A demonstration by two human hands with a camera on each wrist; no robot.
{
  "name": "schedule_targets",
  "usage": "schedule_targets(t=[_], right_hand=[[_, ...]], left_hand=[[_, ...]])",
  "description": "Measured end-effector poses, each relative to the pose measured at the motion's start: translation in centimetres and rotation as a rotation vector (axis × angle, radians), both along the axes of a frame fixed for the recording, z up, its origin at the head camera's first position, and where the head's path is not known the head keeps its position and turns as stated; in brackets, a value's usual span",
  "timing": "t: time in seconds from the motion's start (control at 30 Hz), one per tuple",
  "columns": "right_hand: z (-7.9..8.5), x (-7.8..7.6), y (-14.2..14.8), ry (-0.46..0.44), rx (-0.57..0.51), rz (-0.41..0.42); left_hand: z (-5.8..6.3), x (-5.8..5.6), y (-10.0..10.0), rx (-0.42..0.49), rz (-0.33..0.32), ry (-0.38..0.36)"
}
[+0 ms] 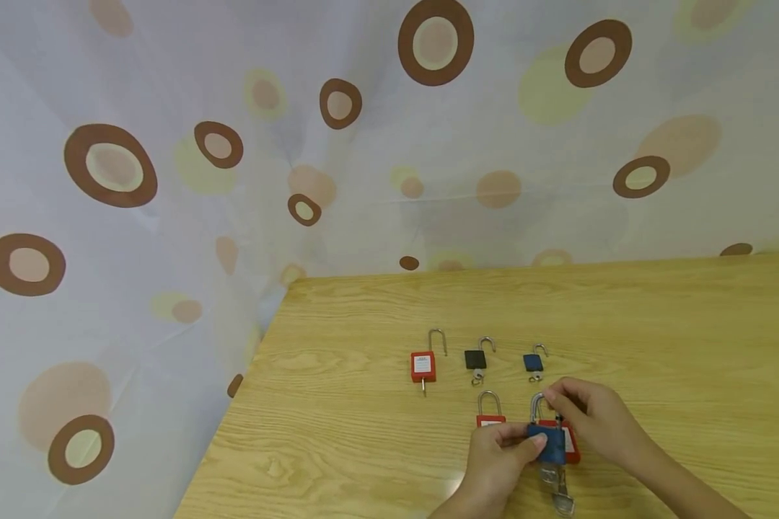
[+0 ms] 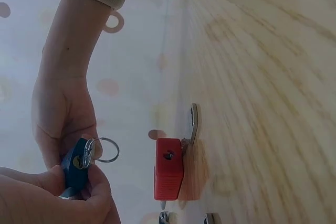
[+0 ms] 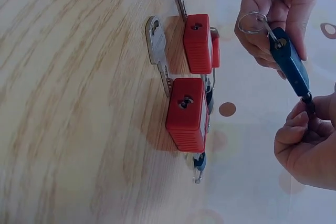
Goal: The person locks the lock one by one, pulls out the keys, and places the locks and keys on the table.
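In front of me my left hand (image 1: 493, 468) grips the body of a blue padlock (image 1: 547, 448), thumb on its face. A key with a ring (image 3: 262, 22) sits in the padlock's keyhole. My right hand (image 1: 600, 422) pinches the metal shackle (image 1: 535, 409) near its top; fingers partly hide it. The padlock is held above the table, over a red padlock (image 1: 571, 450) that it partly covers. Another red padlock (image 1: 491, 419) lies beside the left hand, partly hidden by it. In the right wrist view, a key (image 3: 156, 40) sticks out by the nearer red padlock (image 3: 186, 114).
Farther back on the wooden table (image 1: 337, 404) lie a red padlock (image 1: 423, 366), a black padlock (image 1: 475, 359) and a small blue padlock (image 1: 533, 362), with open shackles and keys. A patterned cloth (image 1: 363, 166) hangs behind and to the left.
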State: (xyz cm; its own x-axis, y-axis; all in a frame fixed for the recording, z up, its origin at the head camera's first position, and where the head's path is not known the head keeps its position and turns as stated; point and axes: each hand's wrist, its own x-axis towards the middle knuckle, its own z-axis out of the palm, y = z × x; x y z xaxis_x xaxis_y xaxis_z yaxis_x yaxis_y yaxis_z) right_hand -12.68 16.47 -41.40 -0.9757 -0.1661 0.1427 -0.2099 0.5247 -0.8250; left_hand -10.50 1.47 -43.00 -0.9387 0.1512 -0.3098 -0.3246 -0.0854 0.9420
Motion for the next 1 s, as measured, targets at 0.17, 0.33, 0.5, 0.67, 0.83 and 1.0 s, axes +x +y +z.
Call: schedule_targets(t=[0.17,0.33,0.5,0.67,0.83,1.0], right_hand=[[-0.2,0.3,0.1,0.133,0.041,0.035],[-0.5,0.5,0.3,0.224,0.054,0.061],[-0.8,0.7,0.2,0.272,0.048,0.065],[-0.9,0.7,-0.2,0.315,0.025,0.073],[-1.0,0.8,-0.5,0.307,0.014,0.087],[-1.1,1.0,-0.5,0.299,0.013,0.081]], left_hand=[[0.1,0.2,0.3,0.011,0.051,0.018],[0.2,0.4,0.7,0.029,0.086,0.023],[0.3,0.2,0.6,0.001,0.073,0.042],[0.6,-0.1,0.3,-0.009,0.065,0.068],[0.8,-0.3,0.0,-0.043,0.071,0.078],[0.9,-0.4,-0.1,-0.069,0.045,0.085]])
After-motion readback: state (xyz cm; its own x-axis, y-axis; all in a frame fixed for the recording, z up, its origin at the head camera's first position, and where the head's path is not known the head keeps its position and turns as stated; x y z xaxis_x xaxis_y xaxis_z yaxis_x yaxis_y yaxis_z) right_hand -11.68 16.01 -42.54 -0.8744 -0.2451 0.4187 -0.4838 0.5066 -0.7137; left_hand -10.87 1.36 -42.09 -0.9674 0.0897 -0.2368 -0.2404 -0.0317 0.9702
